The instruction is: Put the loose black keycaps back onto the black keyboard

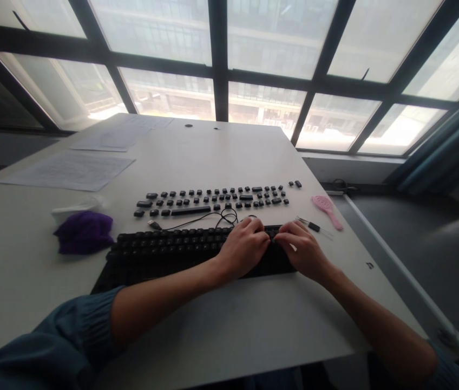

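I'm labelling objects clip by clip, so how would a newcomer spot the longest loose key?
On the white table, find the black keyboard. Beyond it, loose keys lie in rows; look at the left part of the row nearest the keyboard. There, the long key is a straight bar, several times longer than the small keys on either side.

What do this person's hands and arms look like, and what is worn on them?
The left hand and right hand are ungloved. The left sleeve is dull blue with a gathered cuff; the right sleeve shows only partly.
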### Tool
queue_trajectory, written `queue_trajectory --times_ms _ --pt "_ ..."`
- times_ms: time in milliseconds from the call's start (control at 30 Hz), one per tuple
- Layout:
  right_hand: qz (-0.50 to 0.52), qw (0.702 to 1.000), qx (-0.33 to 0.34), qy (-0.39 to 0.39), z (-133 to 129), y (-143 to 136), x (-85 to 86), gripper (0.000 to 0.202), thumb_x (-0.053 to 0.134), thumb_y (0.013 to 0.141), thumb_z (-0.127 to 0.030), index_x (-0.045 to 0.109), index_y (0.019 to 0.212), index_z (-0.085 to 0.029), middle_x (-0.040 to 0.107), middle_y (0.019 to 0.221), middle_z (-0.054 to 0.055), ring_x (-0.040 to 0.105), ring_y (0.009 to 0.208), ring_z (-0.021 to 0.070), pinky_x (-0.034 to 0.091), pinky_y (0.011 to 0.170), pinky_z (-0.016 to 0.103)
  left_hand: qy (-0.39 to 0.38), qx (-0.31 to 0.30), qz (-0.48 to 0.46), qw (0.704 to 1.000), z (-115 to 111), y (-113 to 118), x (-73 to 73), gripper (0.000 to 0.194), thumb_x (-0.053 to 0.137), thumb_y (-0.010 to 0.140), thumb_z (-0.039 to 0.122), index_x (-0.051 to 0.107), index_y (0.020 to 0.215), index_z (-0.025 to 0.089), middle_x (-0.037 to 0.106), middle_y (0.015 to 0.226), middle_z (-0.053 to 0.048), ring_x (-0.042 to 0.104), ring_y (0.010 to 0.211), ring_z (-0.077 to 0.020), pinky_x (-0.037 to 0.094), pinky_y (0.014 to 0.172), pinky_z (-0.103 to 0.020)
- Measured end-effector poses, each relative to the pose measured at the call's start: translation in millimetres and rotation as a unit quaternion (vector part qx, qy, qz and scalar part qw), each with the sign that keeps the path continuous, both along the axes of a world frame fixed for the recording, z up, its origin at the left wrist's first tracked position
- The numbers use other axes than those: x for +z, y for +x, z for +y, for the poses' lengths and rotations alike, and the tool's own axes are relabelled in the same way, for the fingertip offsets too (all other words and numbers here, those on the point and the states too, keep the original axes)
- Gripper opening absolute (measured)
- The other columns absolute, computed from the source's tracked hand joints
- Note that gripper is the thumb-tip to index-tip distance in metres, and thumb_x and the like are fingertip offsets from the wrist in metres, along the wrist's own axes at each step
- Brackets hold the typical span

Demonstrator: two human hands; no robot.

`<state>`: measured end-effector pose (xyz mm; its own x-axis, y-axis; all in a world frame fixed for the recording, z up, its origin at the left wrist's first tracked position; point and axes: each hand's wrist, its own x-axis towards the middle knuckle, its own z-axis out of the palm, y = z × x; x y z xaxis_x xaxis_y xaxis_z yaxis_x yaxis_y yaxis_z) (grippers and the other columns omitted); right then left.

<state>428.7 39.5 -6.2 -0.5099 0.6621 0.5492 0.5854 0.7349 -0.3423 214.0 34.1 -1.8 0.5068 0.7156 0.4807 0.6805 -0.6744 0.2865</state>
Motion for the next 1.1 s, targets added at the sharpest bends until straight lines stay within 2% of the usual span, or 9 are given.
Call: queue_trajectory --times_ms 133,267,367,500,633,800,933,1033,1100 --pt "0.103 0.993 -0.06 0.019 3.0 6.8 7.9 0.015 0.058 0.097 -0.017 0.071 0.092 -0.022 0.064 0.091 0.007 0.059 0.089 0.0235 0.052 0.079 0.041 -0.041 0.022 -0.042 0.998 2.2 -7.6 18.9 0.019 0.058 0.098 0.026 0.074 0.093 0.018 0.065 0.101 -0.007 0.057 0.097 -0.0222 0.051 0.089 -0.038" --pt "0.135 0.984 -0.115 0.029 15.3 26.7 19.1 0.013 0.06 0.096 -0.02 0.072 0.093 -0.022 0.067 0.091 0.007 0.062 0.086 0.0233 0.053 0.073 0.039 -0.052 0.044 -0.056 0.996 19.4 -22.3 50.5 0.02 0.059 0.097 0.027 0.076 0.103 0.019 0.069 0.101 -0.008 0.062 0.099 -0.0234 0.052 0.09 -0.039" --pt "0.105 0.981 -0.161 0.031 41.5 46.3 27.3 0.015 0.059 0.095 -0.02 0.073 0.097 -0.02 0.071 0.094 0.008 0.063 0.084 0.0231 0.053 0.071 0.037 -0.073 0.042 -0.007 0.996 51.7 -22.9 73.0 0.022 0.061 0.094 0.029 0.076 0.106 0.018 0.073 0.099 -0.007 0.065 0.097 -0.0243 0.052 0.09 -0.04" --pt "-0.042 0.968 -0.247 0.002 101.1 64.6 37.0 0.017 0.062 0.091 -0.017 0.075 0.101 -0.017 0.073 0.097 0.009 0.064 0.093 0.0249 0.051 0.091 0.04 -0.152 0.042 0.025 0.987 116.7 5.3 84.8 0.025 0.065 0.091 0.028 0.076 0.111 0.015 0.077 0.103 -0.007 0.068 0.088 -0.0197 0.054 0.082 -0.032" --pt "-0.133 0.948 -0.282 -0.06 167.6 70.6 36.7 0.021 0.063 0.09 -0.015 0.076 0.107 -0.015 0.074 0.108 0.011 0.065 0.105 0.0255 0.048 0.099 0.038 -0.169 0.054 0.035 0.984 181.8 52.7 71.4 0.019 0.067 0.089 0.023 0.078 0.102 0.014 0.077 0.101 -0.009 0.068 0.09 -0.0191 0.053 0.084 -0.03" --pt "-0.194 0.935 -0.273 -0.117 226.1 75.0 21.5 0.033 0.075 0.082 -0.012 0.074 0.114 -0.016 0.073 0.119 0.012 0.066 0.112 0.0236 0.046 0.102 0.033 -0.19 0.063 0.049 0.979 239.8 104.5 36.0 0.024 0.074 0.086 0.027 0.076 0.106 0.014 0.076 0.108 -0.011 0.068 0.1 -0.0194 0.052 0.089 -0.027" --pt "-0.219 0.924 -0.274 -0.15 246.4 76.0 10.2 0.041 0.079 0.08 -0.016 0.072 0.12 -0.017 0.073 0.12 0.011 0.065 0.115 0.0228 0.046 0.102 0.03 -0.209 0.055 0.057 0.975 264.7 131.5 12.8 0.027 0.077 0.086 0.028 0.073 0.108 0.013 0.072 0.113 -0.012 0.066 0.107 -0.021 0.052 0.096 -0.031" --pt "-0.221 0.92 -0.282 -0.16 249.3 72.0 6.5 0.026 0.074 0.084 -0.017 0.076 0.11 -0.016 0.076 0.112 0.013 0.068 0.11 0.0241 0.048 0.098 0.03 -0.219 0.046 0.058 0.973 269.6 142.9 4.3 0.031 0.068 0.095 0.035 0.066 0.118 0.015 0.067 0.12 -0.01 0.066 0.108 -0.0225 0.056 0.095 -0.042" --pt "-0.214 0.919 -0.289 -0.161 247.3 68.1 6.3 0.018 0.068 0.086 -0.014 0.078 0.101 -0.016 0.077 0.106 0.014 0.069 0.106 0.0251 0.049 0.095 0.031 -0.218 0.045 0.055 0.973 267.3 146.0 4.3 0.029 0.064 0.097 0.034 0.067 0.118 0.013 0.067 0.12 -0.012 0.066 0.106 -0.0234 0.057 0.093 -0.042"
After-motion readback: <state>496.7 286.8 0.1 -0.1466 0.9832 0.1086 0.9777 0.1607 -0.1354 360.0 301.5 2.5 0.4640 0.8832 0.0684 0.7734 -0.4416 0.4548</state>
